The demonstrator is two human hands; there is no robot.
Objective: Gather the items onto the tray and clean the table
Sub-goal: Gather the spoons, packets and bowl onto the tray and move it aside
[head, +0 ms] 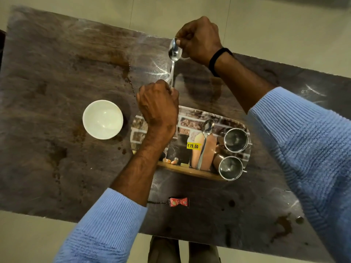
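Note:
A steel spoon (174, 54) is held above the dark table (47, 73). My left hand (158, 104) grips its handle end, and my right hand (199, 39) pinches the bowl end of it. Below them lies an oval printed tray (191, 118) with a yellow price sticker. On the tray rest a second spoon (204, 141) and two steel cups (235, 140) (230, 168) at its right side. A white bowl (103, 119) stands on the table left of the tray. A small red sachet (178, 202) lies near the front edge.
Brown liquid stains and droplets mark the table (283, 226), by the bowl, behind the tray and at the front right corner. Pale floor (284, 25) surrounds the table. My feet show under the near edge.

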